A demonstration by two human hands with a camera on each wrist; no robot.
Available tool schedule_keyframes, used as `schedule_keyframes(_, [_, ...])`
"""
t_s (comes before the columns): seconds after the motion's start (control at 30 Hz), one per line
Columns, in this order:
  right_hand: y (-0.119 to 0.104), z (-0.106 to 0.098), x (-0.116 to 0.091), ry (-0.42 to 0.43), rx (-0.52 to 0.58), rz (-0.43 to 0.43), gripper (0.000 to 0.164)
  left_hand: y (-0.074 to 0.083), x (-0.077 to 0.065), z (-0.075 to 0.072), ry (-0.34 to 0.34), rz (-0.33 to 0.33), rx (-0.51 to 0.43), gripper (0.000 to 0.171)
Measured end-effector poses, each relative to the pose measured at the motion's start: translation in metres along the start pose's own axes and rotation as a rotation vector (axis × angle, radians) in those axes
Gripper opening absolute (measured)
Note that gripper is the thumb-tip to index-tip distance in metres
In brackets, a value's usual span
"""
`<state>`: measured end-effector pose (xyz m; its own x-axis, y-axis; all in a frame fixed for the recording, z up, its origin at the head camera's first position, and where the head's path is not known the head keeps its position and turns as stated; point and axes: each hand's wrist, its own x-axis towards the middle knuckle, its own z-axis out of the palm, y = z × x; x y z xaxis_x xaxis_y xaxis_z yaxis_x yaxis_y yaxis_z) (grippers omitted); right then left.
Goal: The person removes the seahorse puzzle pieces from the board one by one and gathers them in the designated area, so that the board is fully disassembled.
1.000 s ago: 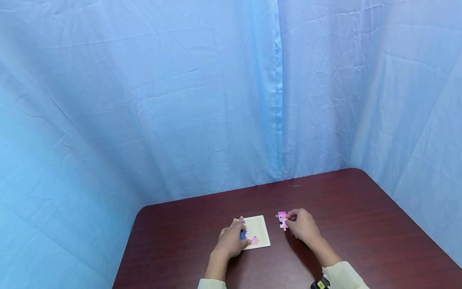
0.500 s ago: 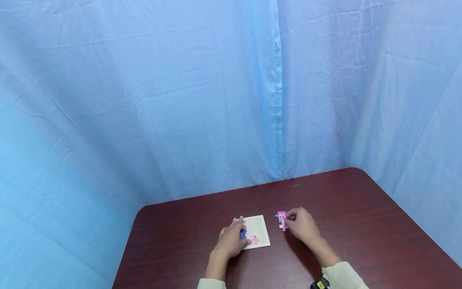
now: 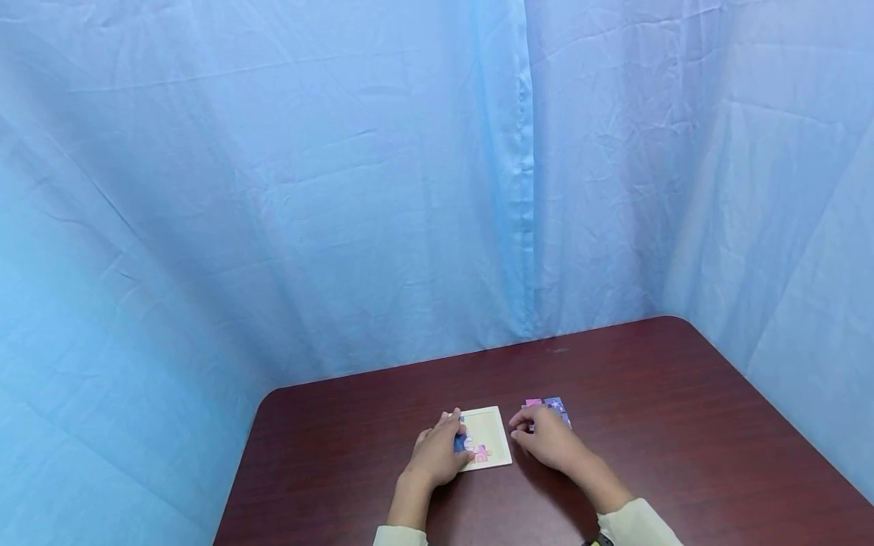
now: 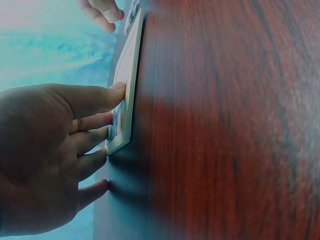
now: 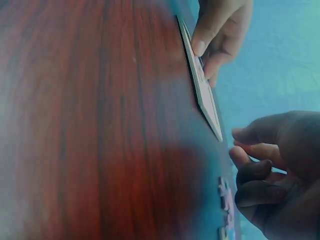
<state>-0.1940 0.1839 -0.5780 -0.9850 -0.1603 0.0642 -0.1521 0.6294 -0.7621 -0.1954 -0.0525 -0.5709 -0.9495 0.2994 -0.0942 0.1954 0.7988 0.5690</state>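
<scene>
Left hand (image 3: 437, 453) rests on the puzzle tray (image 3: 486, 431); right hand (image 3: 549, 437) hovers just right of it.
A bump from the right hand could shift the tray or its pink piece (image 3: 482, 453). The left fingers extend over the tray's left side; the right fingers bend near the thumb, any pinched piece untellable. Loose pieces (image 3: 555, 404) lie right of the tray, partly hidden.

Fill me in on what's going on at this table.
A person's left hand rests on a light puzzle frame. Blue and pink pieces lie in it, and much of its visible base is bare. The right hand has its fingertips near the frame's edge, partly hiding some loose pieces in the head view. Whether it pinches a piece cannot be told.
</scene>
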Motion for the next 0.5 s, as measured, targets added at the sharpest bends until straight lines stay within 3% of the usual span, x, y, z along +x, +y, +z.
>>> schedule_keyframes(0.27, [-0.014, 0.011, -0.007, -0.068, -0.085, -0.114, 0.009, 0.0, -0.003, 0.002, -0.006, -0.028, 0.007, 0.014])
schedule_keyframes(0.5, [-0.023, 0.022, -0.01, -0.08, -0.089, -0.14, 0.012, 0.002, -0.001, -0.001, 0.004, 0.012, 0.029, 0.014])
